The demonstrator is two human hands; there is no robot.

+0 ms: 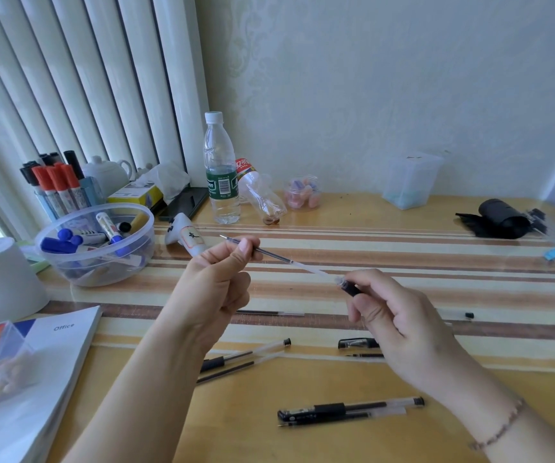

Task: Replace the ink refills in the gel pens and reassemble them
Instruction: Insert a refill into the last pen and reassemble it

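Left hand raised above desk, fingers pinched shut on ink refill near its tip end. Right hand closed around pen barrel at black grip. Refill's clear tail end entering barrel mouth. Loose gel pens and spare refills lying on desk below both hands.

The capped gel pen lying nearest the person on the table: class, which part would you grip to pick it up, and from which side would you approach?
Grip the capped gel pen at its black rubber sleeve, probably the least slippery part, near the cap. It lies flat and almost level across the table, so come straight down from above, pinching across its width. A loose refill lies tight against its near side, so keep the pinch narrow.
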